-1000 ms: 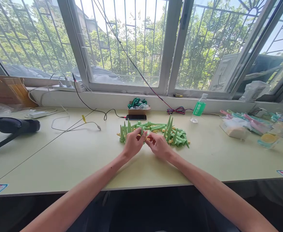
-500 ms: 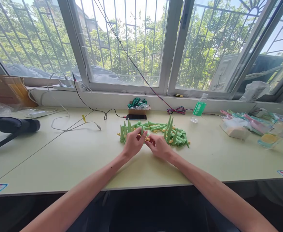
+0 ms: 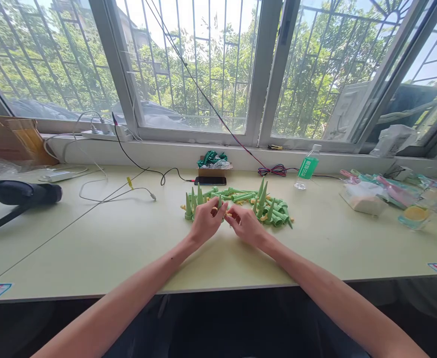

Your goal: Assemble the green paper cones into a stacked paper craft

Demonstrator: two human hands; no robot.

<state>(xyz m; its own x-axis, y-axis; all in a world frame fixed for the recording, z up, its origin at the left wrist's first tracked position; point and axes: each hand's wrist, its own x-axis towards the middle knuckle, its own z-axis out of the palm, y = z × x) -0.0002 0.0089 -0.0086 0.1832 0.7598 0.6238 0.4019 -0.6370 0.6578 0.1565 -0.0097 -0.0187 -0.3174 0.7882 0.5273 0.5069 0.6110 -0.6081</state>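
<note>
Daylight through a barred window [image 3: 203, 74], greenery beyond; below it a pale worktop [image 3: 136, 248]. Two bare hands, fingers almost meeting.

Left hand [image 3: 206, 220]: fingers closed round a green cone [image 3: 220, 202], tip up, base mostly hidden. Right hand [image 3: 247, 224]: thumb and fingertips pinched together, apparently on a small yellow piece [image 3: 228, 214] just beside the cone. Whether the two parts touch: cannot tell, fingers cover the join.

Just left of the left fingers, upright green spikes [image 3: 188, 206]. Just right of the right fingers, taller spikes [image 3: 262, 199] standing, with green tubes [image 3: 278, 218] lying loose around their feet. Beyond the fingertips, more green pieces, then a phone [image 3: 210, 181]. Farther off, to the right, a bottle [image 3: 306, 170].

Risks, as judged: the yellow piece is tiny and the pinch shallow, so a crooked push could flick it among the loose tubes. A loose left grip would let the cone twist. Either wrist swinging outward might topple the standing spikes.
</note>
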